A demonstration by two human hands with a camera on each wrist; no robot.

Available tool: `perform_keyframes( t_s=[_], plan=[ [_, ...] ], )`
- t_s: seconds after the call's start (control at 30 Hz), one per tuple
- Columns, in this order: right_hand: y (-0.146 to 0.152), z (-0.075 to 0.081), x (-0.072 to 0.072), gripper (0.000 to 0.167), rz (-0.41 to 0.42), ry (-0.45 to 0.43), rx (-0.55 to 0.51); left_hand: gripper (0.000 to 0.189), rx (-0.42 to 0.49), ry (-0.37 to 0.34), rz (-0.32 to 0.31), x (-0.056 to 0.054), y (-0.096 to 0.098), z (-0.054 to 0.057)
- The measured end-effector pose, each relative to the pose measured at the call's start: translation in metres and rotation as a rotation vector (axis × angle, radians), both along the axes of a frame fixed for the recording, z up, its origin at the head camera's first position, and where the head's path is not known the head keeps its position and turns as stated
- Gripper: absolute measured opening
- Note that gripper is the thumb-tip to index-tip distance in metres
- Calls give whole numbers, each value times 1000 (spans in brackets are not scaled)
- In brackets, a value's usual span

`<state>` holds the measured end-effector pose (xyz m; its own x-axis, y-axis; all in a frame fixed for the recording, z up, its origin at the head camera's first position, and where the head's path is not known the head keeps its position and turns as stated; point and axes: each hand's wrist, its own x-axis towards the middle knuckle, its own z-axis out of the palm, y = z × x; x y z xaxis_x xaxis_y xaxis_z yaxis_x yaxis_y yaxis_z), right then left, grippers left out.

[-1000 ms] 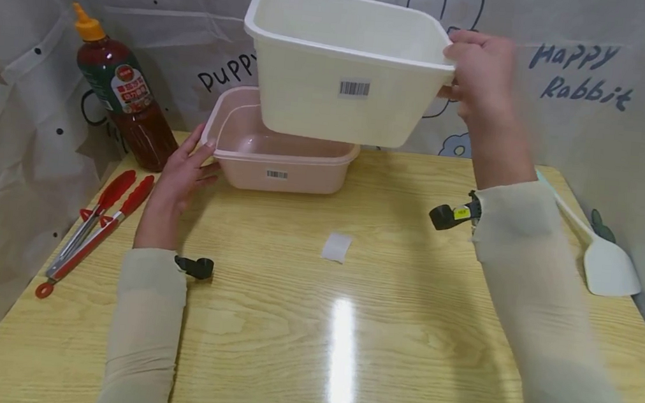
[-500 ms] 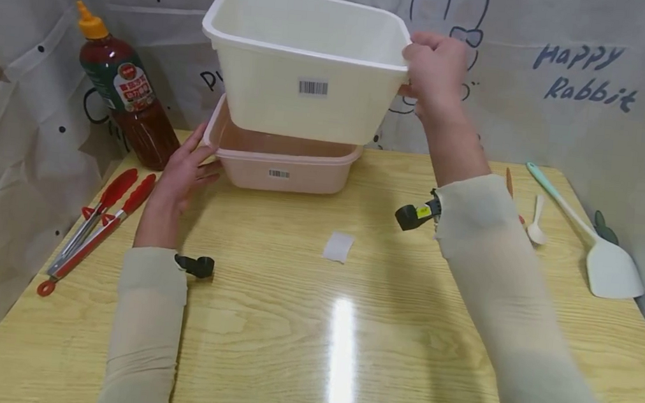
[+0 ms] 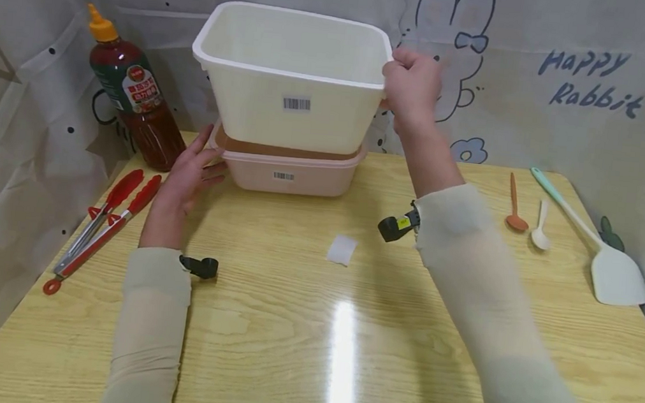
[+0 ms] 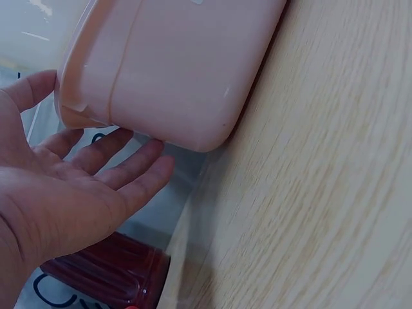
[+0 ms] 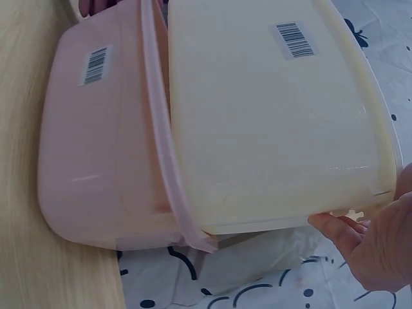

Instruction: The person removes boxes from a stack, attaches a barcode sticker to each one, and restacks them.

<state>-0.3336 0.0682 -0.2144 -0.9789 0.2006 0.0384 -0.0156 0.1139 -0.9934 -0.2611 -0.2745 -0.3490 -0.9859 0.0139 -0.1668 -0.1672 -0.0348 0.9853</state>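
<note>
A white plastic bin [image 3: 292,112] with a barcode label hangs over a pink plastic bin [image 3: 290,176]. My right hand [image 3: 413,88] grips the white bin at its right end, by the rim. The white bin's base dips just inside the pink bin's rim in the right wrist view, and its body leans a little. The pink bin stands upright on the table. At its left end rests my left hand [image 4: 71,174], thumb tip at the rim and the other fingers nearly straight along the outer wall. The pink bin's inside is mostly hidden.
A red sauce bottle [image 3: 139,92] and red-handled tongs [image 3: 104,224] are on the left. A small white paper [image 3: 342,250] lies mid-table. To the right are a brown spoon [image 3: 515,221], a white spoon [image 3: 539,238] and a spatula [image 3: 618,275]. A printed cloth [image 3: 509,103] hangs behind.
My right hand has brought the white bin left and then down, until it overlaps the pink bin's opening. My left hand has stayed at the pink bin's end.
</note>
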Motion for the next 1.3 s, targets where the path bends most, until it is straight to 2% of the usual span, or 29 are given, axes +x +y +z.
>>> perform_keyframes(
  t_s=[0.3,0.47,0.73,1.03,1.3],
  plan=[
    [-12,-19,1,38,-5,19,57,70,-3,7,-6,0,1,0],
    [-17,-29,2,44,-14,-11,98,73,-7,13,-16,1,1,1],
    [-23,-39,2,46,-4,-5,161,75,33,22,-12,1,0,3],
    [-27,-51,5,48,2,-29,196,78,21,23,-17,1,1,1],
    [-30,-63,7,55,-22,1,301,76,50,19,7,1,1,-1]
  ],
)
